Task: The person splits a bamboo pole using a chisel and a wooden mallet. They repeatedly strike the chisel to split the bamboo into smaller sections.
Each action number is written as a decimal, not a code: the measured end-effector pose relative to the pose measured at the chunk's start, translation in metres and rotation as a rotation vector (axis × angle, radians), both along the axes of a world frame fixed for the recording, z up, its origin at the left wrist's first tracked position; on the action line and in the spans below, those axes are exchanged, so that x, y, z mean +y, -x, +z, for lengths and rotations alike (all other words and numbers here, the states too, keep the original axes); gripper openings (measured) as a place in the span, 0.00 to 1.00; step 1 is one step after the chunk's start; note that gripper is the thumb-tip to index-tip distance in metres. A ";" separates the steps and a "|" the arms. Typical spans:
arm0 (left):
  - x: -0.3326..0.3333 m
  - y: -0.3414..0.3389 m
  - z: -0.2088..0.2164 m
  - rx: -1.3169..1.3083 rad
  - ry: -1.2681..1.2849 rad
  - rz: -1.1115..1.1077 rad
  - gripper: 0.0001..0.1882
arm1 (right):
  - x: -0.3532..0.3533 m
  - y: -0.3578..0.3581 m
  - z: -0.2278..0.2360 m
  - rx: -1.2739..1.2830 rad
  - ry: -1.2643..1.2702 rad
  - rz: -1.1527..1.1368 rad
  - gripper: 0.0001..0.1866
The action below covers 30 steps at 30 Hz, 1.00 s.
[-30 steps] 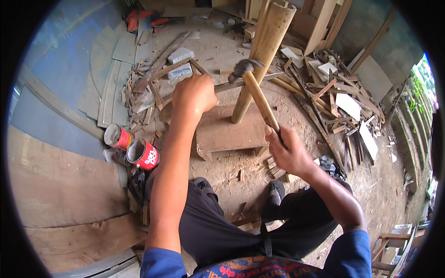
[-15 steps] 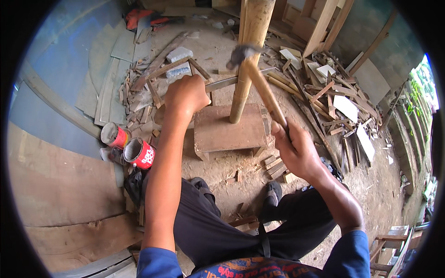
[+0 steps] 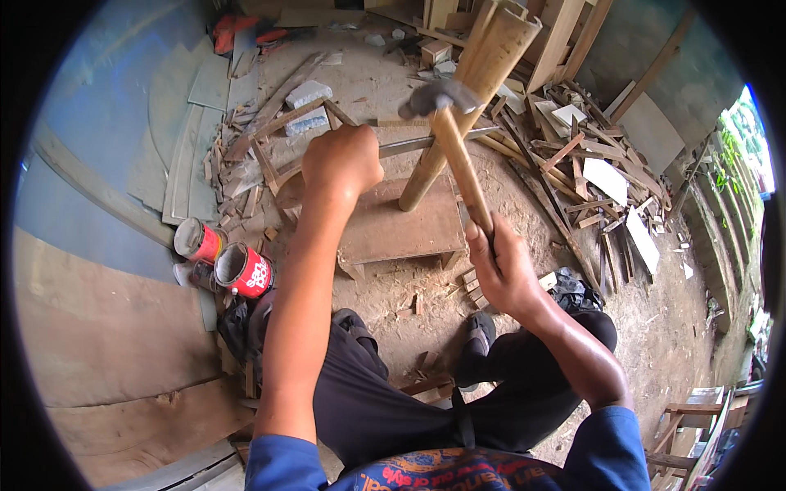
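My right hand [image 3: 501,270] grips the wooden handle of a hammer [image 3: 455,143]; its grey metal head is raised up next to a thick bamboo pole [image 3: 471,98]. The pole stands tilted with its lower end on a low wooden block [image 3: 393,229]. My left hand [image 3: 342,159] is closed around the handle of a long flat metal blade [image 3: 434,141] that reaches across to the pole, just under the hammer head. My legs in dark trousers are bent below the block.
Two red tin cans [image 3: 225,258] stand on the ground at my left. Split wood scraps [image 3: 589,180] are heaped at the right and back. Flat boards and sheets [image 3: 106,327] lie to the left. A wooden stool frame [image 3: 696,417] shows at lower right.
The hammer has risen and drawn back from the pole over the last second, its head now higher. My left hand has kept the blade against the pole.
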State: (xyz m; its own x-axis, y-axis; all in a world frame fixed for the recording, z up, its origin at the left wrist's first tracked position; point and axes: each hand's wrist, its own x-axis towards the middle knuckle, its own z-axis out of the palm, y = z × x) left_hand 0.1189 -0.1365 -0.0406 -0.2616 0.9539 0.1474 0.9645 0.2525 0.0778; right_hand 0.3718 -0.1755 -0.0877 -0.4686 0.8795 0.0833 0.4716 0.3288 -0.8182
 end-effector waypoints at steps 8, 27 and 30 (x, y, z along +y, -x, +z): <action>-0.003 -0.005 0.001 0.009 0.020 0.025 0.13 | -0.004 -0.018 0.014 0.162 -0.008 -0.003 0.16; -0.011 -0.008 -0.012 0.097 -0.078 0.002 0.09 | -0.011 -0.030 0.007 -0.053 0.016 -0.003 0.13; -0.007 -0.007 -0.008 0.063 -0.048 0.043 0.09 | -0.027 -0.041 0.004 0.162 -0.141 -0.040 0.11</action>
State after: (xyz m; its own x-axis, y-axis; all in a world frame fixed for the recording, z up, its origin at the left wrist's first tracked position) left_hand 0.1259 -0.1433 -0.0487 -0.2911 0.9333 0.2103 0.9561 0.2913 0.0307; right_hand 0.4128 -0.2020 -0.0842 -0.4035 0.8715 0.2785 0.3525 0.4290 -0.8317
